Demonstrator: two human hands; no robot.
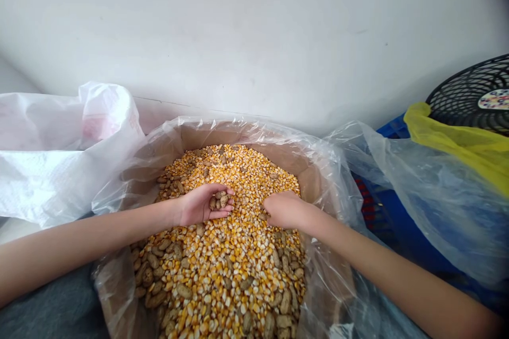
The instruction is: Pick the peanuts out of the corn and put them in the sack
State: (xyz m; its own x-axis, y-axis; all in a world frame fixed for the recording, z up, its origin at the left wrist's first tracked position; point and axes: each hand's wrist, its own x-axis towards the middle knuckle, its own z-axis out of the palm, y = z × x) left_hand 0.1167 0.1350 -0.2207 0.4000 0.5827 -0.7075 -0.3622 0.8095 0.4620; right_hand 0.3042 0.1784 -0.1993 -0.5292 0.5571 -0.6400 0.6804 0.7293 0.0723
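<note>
Through the head camera I see my left hand (pixel 196 205) turned with palm up and fingers curled a little, and it is grasping a few peanuts in shell (pixel 218 201) in the cup of the palm. It is just above the corn kernels (pixel 234 270). My right hand (pixel 284 210) is palm down, and its fingers go into the kernels, so I cannot tell if it is grasping something. The two hands are near each other, over the middle of the pile.

More peanuts (pixel 183 290) lie mixed in the kernels, most of them on the near side. All this is inside a cardboard box (pixel 199 136) with a clear plastic liner (pixel 318 180). To the left is a white woven sack (pixel 51 180). To the right are a blue crate (pixel 401 212), a yellow bag (pixel 457 143) and a black fan grille (pixel 465 95). A white wall (pixel 254 26) stands on the far side.
</note>
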